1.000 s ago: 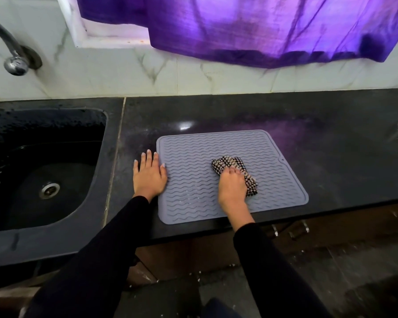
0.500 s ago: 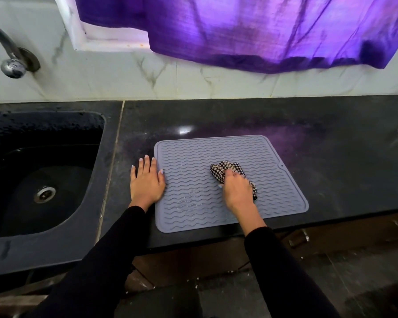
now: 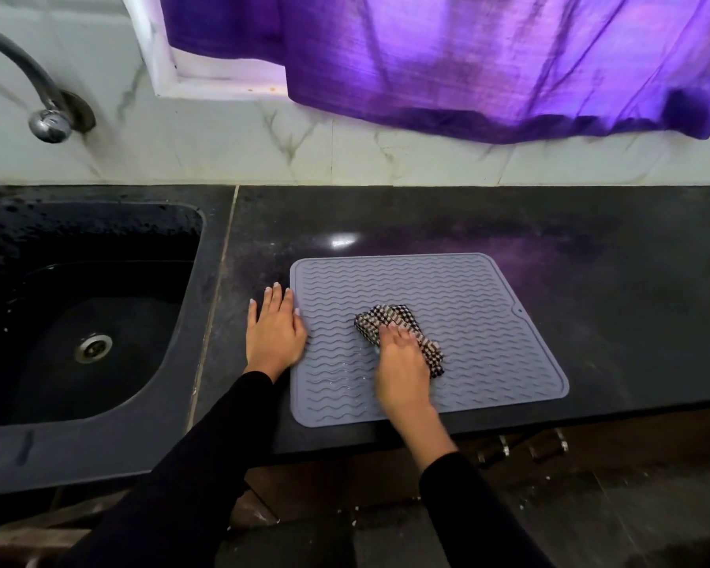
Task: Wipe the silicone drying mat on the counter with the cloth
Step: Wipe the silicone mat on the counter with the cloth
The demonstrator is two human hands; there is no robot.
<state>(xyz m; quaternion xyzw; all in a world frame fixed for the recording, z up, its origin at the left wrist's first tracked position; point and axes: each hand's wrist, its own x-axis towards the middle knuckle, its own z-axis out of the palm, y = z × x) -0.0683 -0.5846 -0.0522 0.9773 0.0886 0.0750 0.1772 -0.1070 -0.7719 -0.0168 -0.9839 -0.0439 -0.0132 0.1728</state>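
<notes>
Dark stone table [image 3: 591,321] carries a grey mat [image 3: 447,289]; left hand [image 3: 273,332] lies flat, open, at its edge, right hand [image 3: 400,362] clutches a checked cloth [image 3: 390,317].

A home kitchen is showing itself here: a dark, polished stone counter [image 3: 550,223] is running along a wall of white marble-veined tiles [image 3: 222,145], with a deep black basin sink [image 3: 181,321] and its round steel drain [image 3: 93,348] sitting at the left. A curved chrome tap [image 3: 46,116] is jutting from the wall above it, and a purple fabric curtain [image 3: 468,55] is hanging over a white-framed window [image 3: 206,82], glowing with daylight.
</notes>
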